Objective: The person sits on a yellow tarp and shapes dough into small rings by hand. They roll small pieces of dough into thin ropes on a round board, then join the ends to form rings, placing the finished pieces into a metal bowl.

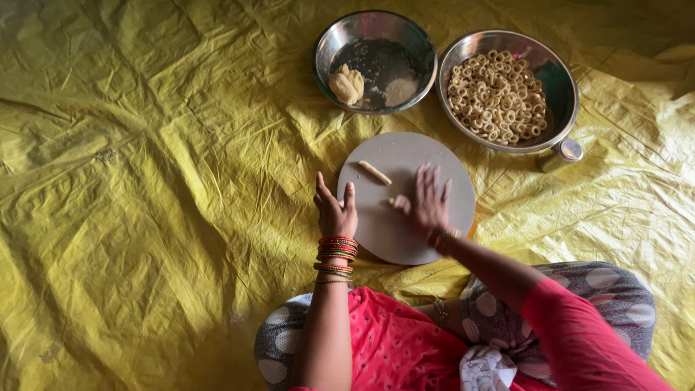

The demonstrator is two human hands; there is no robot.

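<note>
- Your left hand point(337, 210) stands at the left edge of the round board point(394, 239), fingers spread and pointing up and away from you, gripping nothing. A stack of red and gold bangles point(337, 255) sits on that wrist.
- Your right hand point(427, 203) lies flat on the board, fingers fanned wide – open, not clenched. It is blurred, so you cannot tell exactly what is beneath the palm.
- A small pale piece of dough point(397, 203) shows at the thumb side of your right hand, touching or almost touching it.
- A short rolled dough stick point(375, 172) lies on the upper part of the board, tilted, apart from both hands.
- The board itself is a flat grey disc resting on the yellow sheet point(145, 181) spread over the floor, just in front of your knees.
- Beyond the board, on the left – a steel bowl point(329, 43) with a lump of dough point(346, 84) against its near left wall and a darkened bottom.
- Just to its right, a wider steel bowl point(561, 87) filled with small pale dough rings point(496, 95); the two rims are near each other.
- A small steel cup point(563, 153) stands at the near right rim of the ring bowl.
- Your red garment point(398, 347) and grey spotted cloth point(608, 289) fill the lower edge.
</note>
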